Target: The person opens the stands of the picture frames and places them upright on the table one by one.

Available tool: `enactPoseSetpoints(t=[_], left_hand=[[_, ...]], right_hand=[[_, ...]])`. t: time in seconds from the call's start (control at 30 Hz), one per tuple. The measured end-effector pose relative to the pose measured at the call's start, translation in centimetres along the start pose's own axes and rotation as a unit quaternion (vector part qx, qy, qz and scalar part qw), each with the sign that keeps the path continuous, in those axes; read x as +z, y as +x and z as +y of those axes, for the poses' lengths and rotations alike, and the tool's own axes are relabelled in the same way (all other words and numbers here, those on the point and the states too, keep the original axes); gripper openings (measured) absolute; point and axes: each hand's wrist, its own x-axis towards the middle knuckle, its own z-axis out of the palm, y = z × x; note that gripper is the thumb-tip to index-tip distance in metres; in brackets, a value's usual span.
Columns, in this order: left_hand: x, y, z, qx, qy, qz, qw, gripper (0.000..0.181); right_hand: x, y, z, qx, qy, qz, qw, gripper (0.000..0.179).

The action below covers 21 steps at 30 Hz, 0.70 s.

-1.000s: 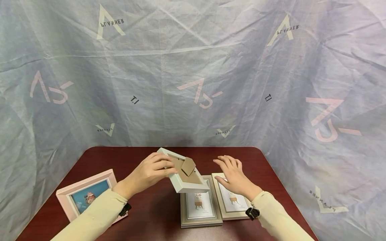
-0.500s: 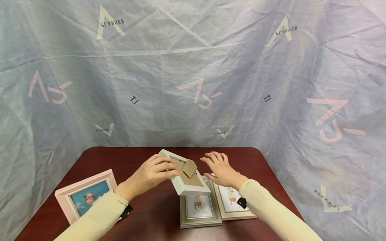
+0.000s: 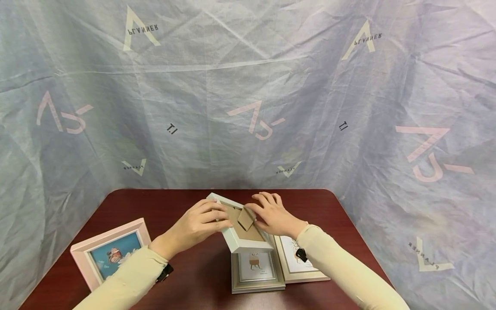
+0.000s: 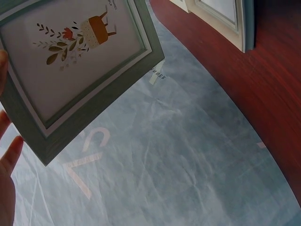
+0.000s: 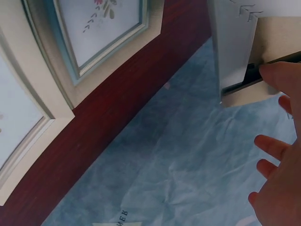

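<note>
White picture frame [image 3: 231, 239] is held tilted above the wood-grained, dark red surface [image 3: 186, 280], back upward, square-edged around a smooth brown board [image 3: 252, 234] with an angular stand flap [image 3: 244, 218]. We see the left grip [image 3: 201, 219] clasping its edge and the right grip [image 3: 275, 217] pinching the flap between thumb and finger. From the left wrist we find a white print [image 4: 61, 52] inside: leaves, a red flower and an orange-and-pale pot on legs, its lettering too small for us to read. Below, a grey-beige frame [image 3: 258, 287] and a cream frame [image 3: 306, 277] rest just beside each other, each holding a white print; leftward, a pink frame [image 3: 80, 262] leans around a blue picture [image 3: 106, 260]. On the creased cloth [image 3: 209, 150] we read "PLANNER", inverted
</note>
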Motion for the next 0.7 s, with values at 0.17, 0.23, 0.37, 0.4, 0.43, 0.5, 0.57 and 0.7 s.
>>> enactPoseSetpoints(t=[0.17,0.23,0.37,0.4,0.43,0.5,0.57,0.7], left_hand=[[0.1,0.17,0.08,0.003,0.003,0.001,1.0,0.024],[0.16,0.18,0.13,0.003,0.003,0.0,1.0,0.025],[0.25,0.18,0.18,0.004,0.002,-0.001,1.0,0.025],[0.27,0.18,0.19,0.005,0.002,-0.001,1.0,0.025],[0.28,0.18,0.19,0.005,0.003,-0.001,1.0,0.025],[0.29,0.19,0.2,0.006,0.004,-0.001,1.0,0.025],[0.31,0.19,0.21,0.005,0.005,-0.001,1.0,0.025],[0.38,0.19,0.24,0.007,0.009,-0.001,0.9999,0.025]], right_hand=[[0.04,0.23,-0.06,-0.014,-0.014,0.009,0.9998,0.044],[0.08,0.22,-0.04,-0.014,-0.017,0.01,0.9997,0.044],[0.14,0.18,-0.01,-0.013,-0.015,0.011,0.9997,0.046],[0.16,0.17,-0.01,-0.012,-0.015,0.011,0.9998,0.046],[0.18,0.16,-0.01,-0.013,-0.015,0.01,0.9998,0.046],[0.16,0.16,-0.06,-0.012,-0.015,0.008,0.9998,0.046],[0.11,0.15,-0.11,-0.013,-0.019,0.007,0.9997,0.047],[-0.06,0.09,-0.21,-0.018,-0.025,0.009,0.9995,0.046]])
